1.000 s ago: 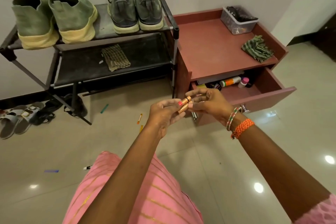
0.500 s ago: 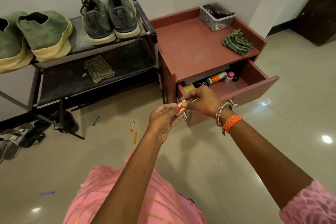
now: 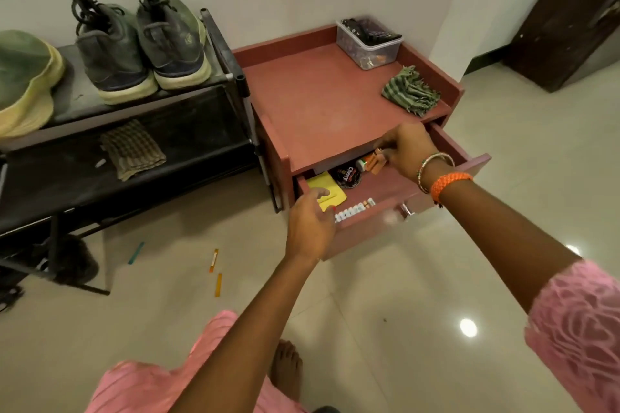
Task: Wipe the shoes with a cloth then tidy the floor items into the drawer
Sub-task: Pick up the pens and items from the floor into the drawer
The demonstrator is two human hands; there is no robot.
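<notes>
Your right hand (image 3: 407,151) is pinching a small, light, stiff orange item (image 3: 378,162) by its end over the open drawer (image 3: 385,191), while your left hand (image 3: 310,228) is hovering loosely curled, holding nothing.

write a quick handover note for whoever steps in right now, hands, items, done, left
Right hand pinches small orange items over the open drawer, about to drop them in.
Left hand is empty, relaxed at the drawer's front left corner.
Done: shoes sit on the rack; whether they were wiped cannot be told.
Left: two orange sticks and a teal stick on the floor, then close the drawer.
</notes>
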